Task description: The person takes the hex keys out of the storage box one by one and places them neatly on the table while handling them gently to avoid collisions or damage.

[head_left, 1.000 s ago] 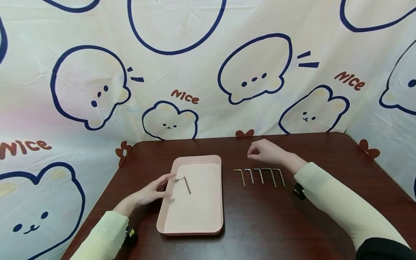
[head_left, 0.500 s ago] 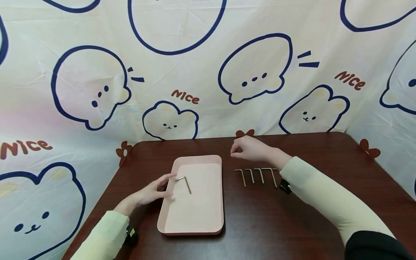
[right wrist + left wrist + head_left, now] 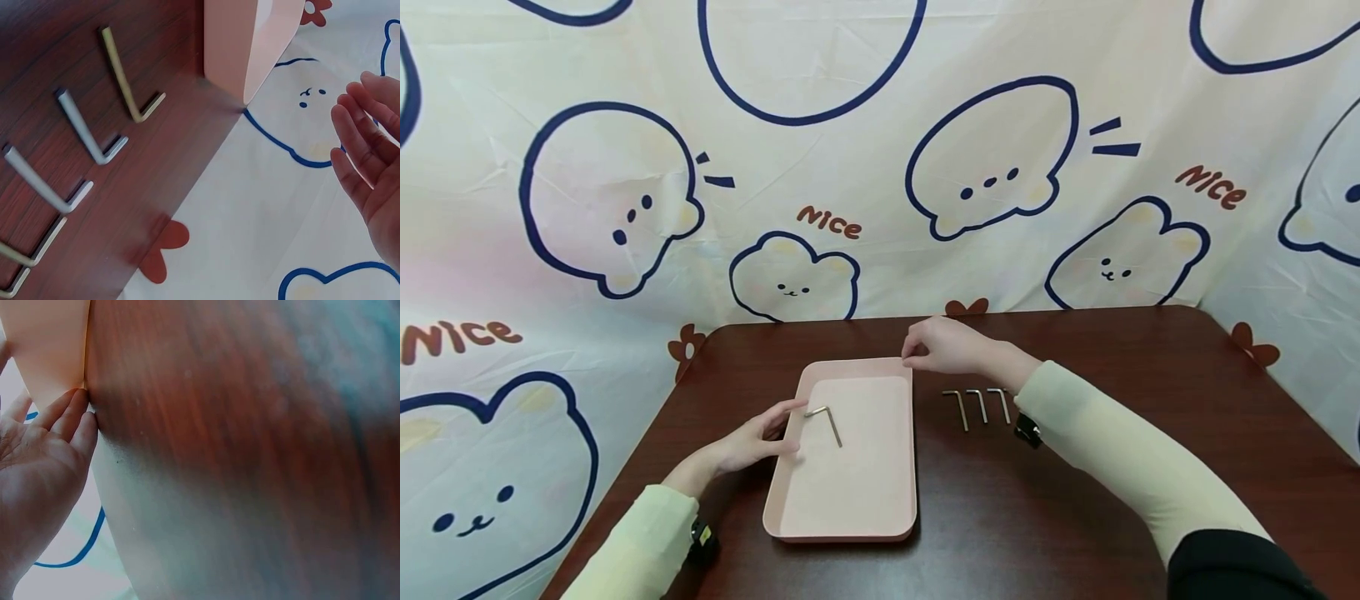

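Note:
A pink rectangular tray (image 3: 850,500) lies on the table, with one bent hex key (image 3: 832,427) inside near its left wall. My left hand (image 3: 741,446) touches the tray's left side, its fingers fairly straight along the outer wall in the left wrist view. Above the tray's far right corner is my right hand (image 3: 951,346), fingers loosely curved; the right wrist view shows nothing in it. To the tray's right lies a row of L-shaped keys, among them a brass hex key (image 3: 961,410) and a silver hex key (image 3: 81,128). My right forearm hides part of the row in the head view.
The dark wooden table (image 3: 1000,533) meets a printed cloth backdrop (image 3: 880,167) at its far edge. Cloth also hangs along the left and right sides. Each wrist wears a small black device (image 3: 1028,431).
My right hand has moved left, from above the hex keys to the tray's far right corner. Its forearm now covers more of the row. The left hand and tray have stayed put.

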`<state>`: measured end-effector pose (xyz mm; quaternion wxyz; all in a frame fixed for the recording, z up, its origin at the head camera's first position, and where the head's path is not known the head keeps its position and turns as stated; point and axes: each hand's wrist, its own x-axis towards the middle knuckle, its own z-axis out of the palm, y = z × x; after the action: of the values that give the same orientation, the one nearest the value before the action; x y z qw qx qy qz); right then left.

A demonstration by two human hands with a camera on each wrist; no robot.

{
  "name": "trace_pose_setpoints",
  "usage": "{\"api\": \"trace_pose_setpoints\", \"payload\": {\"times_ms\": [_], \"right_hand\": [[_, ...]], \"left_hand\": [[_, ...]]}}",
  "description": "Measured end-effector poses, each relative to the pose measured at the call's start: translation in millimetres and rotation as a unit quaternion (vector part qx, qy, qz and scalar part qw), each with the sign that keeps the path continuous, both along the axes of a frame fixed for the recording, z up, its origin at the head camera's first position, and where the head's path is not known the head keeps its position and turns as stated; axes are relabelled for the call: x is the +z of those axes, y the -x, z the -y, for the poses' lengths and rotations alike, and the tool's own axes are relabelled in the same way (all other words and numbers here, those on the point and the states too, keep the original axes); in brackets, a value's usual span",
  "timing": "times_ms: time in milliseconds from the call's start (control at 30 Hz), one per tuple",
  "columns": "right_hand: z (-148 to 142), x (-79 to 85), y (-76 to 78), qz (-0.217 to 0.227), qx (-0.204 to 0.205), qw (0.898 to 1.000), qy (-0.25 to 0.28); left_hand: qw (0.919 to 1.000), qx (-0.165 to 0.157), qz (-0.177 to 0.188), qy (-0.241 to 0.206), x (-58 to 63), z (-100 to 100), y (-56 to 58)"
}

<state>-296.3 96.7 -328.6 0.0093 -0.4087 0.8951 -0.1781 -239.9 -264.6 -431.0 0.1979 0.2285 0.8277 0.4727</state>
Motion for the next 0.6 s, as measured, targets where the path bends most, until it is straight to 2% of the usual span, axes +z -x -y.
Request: {"api": "trace_pose_setpoints", "payload": {"times_ms": [367,600], "right_hand": [[33.2,-2.7,-3.8,0.015,0.012,0.999,-0.027],[53.4,-10.7,-5.1,0.019,0.018,0.999,-0.021]], "left_hand": [[1.0000,0.001,0.007,-0.004,0.7,0.1,-0.3],[1.0000,-0.003,-0.004,0.003,1.4,0.4,-0.2]]}}
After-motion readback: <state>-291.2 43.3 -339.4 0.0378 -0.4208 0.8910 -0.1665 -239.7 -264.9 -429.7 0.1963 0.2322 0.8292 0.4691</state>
